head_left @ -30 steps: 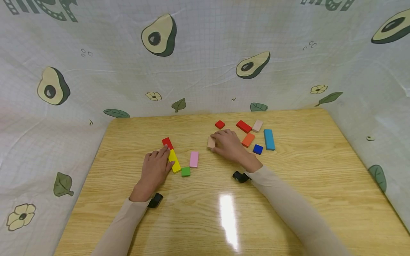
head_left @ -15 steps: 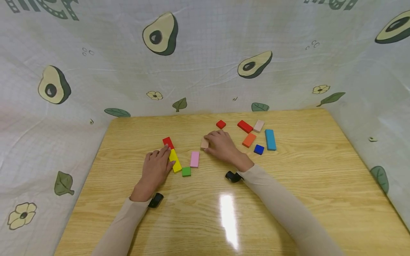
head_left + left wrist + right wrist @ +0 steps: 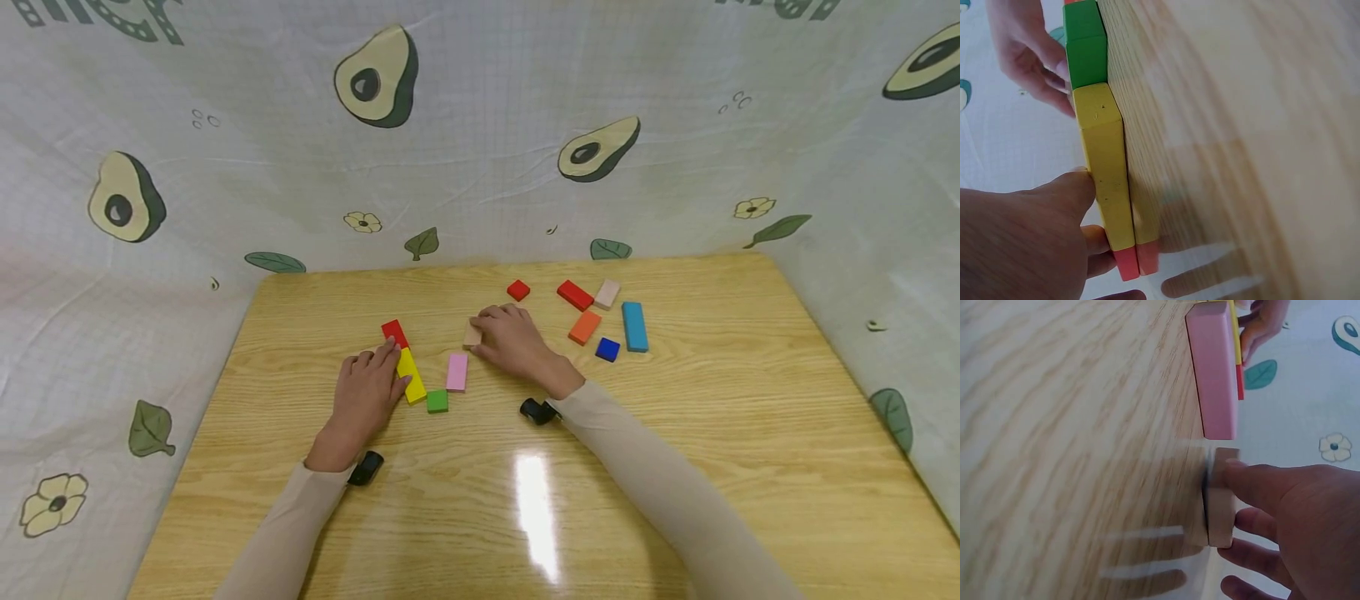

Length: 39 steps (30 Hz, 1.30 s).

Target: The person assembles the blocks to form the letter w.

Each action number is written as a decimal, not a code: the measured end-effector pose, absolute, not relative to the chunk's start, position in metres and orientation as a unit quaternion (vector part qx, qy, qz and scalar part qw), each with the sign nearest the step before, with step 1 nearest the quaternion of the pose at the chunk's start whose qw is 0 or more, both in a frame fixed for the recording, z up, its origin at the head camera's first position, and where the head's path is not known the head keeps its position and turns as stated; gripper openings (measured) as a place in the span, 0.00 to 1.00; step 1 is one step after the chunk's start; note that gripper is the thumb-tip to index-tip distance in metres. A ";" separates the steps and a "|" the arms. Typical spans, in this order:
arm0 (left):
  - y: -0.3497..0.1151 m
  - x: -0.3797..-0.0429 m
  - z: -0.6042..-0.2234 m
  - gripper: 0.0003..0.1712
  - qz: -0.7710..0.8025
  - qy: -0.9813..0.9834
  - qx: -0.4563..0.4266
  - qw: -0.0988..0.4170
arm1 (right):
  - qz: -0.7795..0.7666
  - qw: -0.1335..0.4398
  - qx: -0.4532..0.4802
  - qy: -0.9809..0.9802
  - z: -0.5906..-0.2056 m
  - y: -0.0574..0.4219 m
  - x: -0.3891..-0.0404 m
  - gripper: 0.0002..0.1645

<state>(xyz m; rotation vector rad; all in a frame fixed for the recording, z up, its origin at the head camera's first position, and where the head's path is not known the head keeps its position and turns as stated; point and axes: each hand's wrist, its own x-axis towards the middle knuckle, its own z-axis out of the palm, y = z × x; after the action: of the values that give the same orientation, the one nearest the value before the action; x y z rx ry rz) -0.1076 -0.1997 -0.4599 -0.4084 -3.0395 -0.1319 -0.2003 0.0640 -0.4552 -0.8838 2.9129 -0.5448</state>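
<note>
In the head view, my left hand (image 3: 366, 385) rests its thumb and fingertips on a yellow block (image 3: 412, 379) and close to the red block (image 3: 394, 332) that adjoins its far end. The left wrist view shows the thumb touching the yellow block's upper side. My right hand (image 3: 516, 340) pinches a small beige wooden block (image 3: 472, 335) by its ends, thumb at the near one. In the right wrist view the beige block is low over or on the table, beside a pink block (image 3: 1213, 375). A green block (image 3: 437, 402) stands near the yellow one's near end.
On the right of the wooden table (image 3: 420, 508) lie a small red block (image 3: 518, 290), a longer red block (image 3: 575, 295), a pale block (image 3: 607, 293), an orange block (image 3: 584, 327), a dark blue block (image 3: 607, 349) and a light blue block (image 3: 634, 327). A printed cloth (image 3: 480, 125) hangs behind.
My right hand has slid the beige block leftward, from right of the pink block to just behind it. My left hand has stayed on the yellow block.
</note>
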 end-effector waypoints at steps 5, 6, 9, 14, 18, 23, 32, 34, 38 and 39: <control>-0.200 -0.108 -0.461 0.33 -0.046 -0.990 -0.131 0.032 | -0.175 0.026 -0.286 0.942 -0.455 0.061 -0.200 0.29; -0.201 -0.108 -0.461 0.33 -0.047 -0.990 -0.130 0.032 | -0.175 0.026 -0.286 0.942 -0.455 0.060 -0.199 0.29; -0.201 -0.107 -0.461 0.33 -0.044 -0.990 -0.130 0.031 | -0.178 0.031 -0.287 0.941 -0.455 0.057 -0.198 0.28; -0.202 -0.105 -0.463 0.33 -0.046 -0.990 -0.130 0.031 | -0.179 0.040 -0.292 0.939 -0.458 0.053 -0.198 0.27; -0.203 -0.106 -0.463 0.33 -0.047 -0.989 -0.134 0.040 | -0.176 0.037 -0.296 0.938 -0.458 0.051 -0.198 0.26; -0.202 -0.107 -0.462 0.33 -0.051 -0.988 -0.136 0.049 | -0.174 0.037 -0.297 0.938 -0.456 0.050 -0.199 0.26; -0.201 -0.107 -0.460 0.33 -0.049 -0.989 -0.135 0.041 | -0.177 0.043 -0.300 0.936 -0.456 0.045 -0.197 0.27; -0.201 -0.107 -0.460 0.33 -0.050 -0.989 -0.135 0.041 | -0.177 0.045 -0.300 0.936 -0.456 0.044 -0.197 0.27; -0.201 -0.107 -0.461 0.33 -0.051 -0.989 -0.136 0.042 | -0.171 0.046 -0.301 0.937 -0.457 0.043 -0.196 0.27; -0.202 -0.107 -0.461 0.33 -0.052 -0.988 -0.136 0.042 | -0.170 0.046 -0.301 0.937 -0.457 0.043 -0.196 0.27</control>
<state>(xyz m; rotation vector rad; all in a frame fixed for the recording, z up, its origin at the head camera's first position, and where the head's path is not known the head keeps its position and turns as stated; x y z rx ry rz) -0.1073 -0.2016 -0.4612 -0.4165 -3.0246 -0.1586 -0.1959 0.0427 -0.4570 -0.9179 2.8619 -0.5190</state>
